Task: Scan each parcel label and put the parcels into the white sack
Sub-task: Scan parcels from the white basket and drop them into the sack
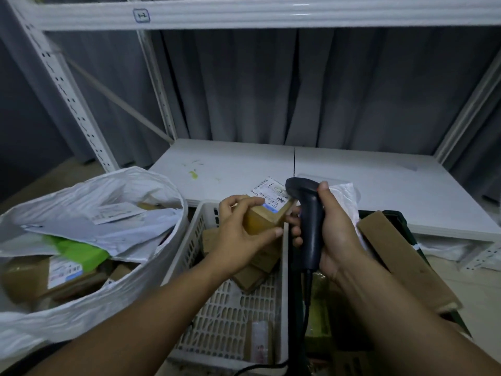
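Two hands were at work: your left hand (238, 229) gripped a small cardboard parcel (260, 222) above the white crate (230, 308), its label (271, 191) facing up. Your right hand (339, 232) curled round the dark scanner (309, 221), just at the parcel's 3 o'clock. At the crate's 9 o'clock, the white sack (81, 316) stood open with parcels inside.

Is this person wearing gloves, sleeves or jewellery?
No. The left hand and right hand are bare, with no gloves or rings visible. The left forearm and right forearm are uncovered as far as the view shows: no sleeves, watch or wristband.
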